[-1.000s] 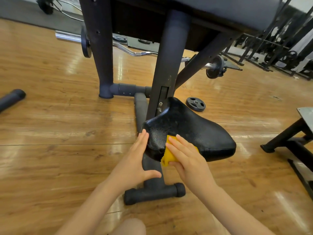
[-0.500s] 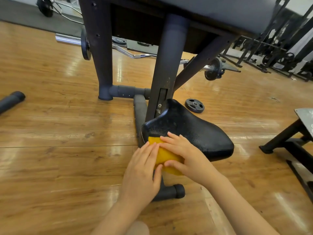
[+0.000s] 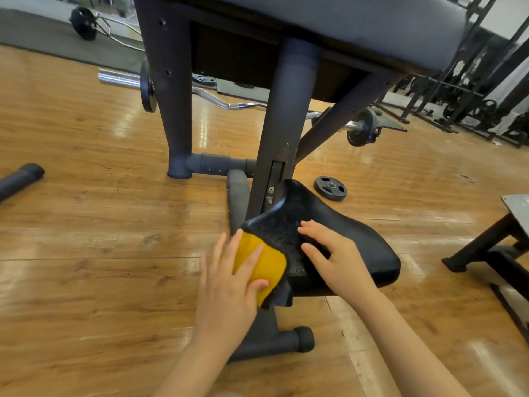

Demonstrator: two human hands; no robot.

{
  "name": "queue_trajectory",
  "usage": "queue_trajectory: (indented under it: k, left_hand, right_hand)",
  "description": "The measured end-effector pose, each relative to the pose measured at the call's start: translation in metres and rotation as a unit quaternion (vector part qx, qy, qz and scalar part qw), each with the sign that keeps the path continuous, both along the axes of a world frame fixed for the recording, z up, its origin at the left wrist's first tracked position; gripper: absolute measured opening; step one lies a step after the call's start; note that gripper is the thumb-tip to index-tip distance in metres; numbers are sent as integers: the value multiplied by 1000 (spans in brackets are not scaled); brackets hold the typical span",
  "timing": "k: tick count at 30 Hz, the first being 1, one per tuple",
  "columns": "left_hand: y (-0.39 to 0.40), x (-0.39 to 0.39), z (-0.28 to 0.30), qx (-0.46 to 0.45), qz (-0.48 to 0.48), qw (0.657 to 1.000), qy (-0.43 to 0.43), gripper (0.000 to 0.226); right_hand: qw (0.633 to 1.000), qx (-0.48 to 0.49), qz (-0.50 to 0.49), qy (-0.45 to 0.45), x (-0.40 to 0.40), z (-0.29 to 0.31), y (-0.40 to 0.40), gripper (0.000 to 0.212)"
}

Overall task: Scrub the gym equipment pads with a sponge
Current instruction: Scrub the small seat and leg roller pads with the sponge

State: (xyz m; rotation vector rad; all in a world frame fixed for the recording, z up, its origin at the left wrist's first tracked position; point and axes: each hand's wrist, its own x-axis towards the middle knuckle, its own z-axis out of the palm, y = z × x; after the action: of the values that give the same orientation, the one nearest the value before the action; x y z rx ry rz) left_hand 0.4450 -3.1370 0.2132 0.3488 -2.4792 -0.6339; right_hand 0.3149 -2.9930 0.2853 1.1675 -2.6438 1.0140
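While the left hand [image 3: 229, 285] presses a yellow sponge [image 3: 262, 263] against the near left edge of the black seat pad [image 3: 343, 236], low in the middle of the frame, its fingers [image 3: 247, 263] lie straight across the sponge rather than curled round it. Beside it, the right hand [image 3: 340, 262] rests on the pad with its fingers spread, apparently steadying it. Scrubbing of this pad looks under way. Next, the sponge likely needs working rightward over the unscrubbed surface, then up to the large grey pad [image 3: 357, 27] along the frame's top.
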Motion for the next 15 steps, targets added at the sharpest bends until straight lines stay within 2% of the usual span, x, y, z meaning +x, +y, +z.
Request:
queue_trajectory:
  k: [2,5,8,12,15]
  left_hand:
    - [2,-1,1,121,20,991,57,42]
    - [22,-5,13,262,28,963,49,51]
    - [29,-19,22,275,32,959,57,69]
    - [5,-45,23,267,29,962,54,58]
    - [10,-34,15,282,21,957,64,62]
  right_hand:
    - [999,30,-7,35,-2,-5,-8,32]
    - [986,83,-44,139,2,-18,-14,39]
    - [984,83,-55,146,3,-21,-13,44]
    - [983,71,-65,155,2,-20,-12,38]
    - [985,62,-47,156,3,-22,-12,36]
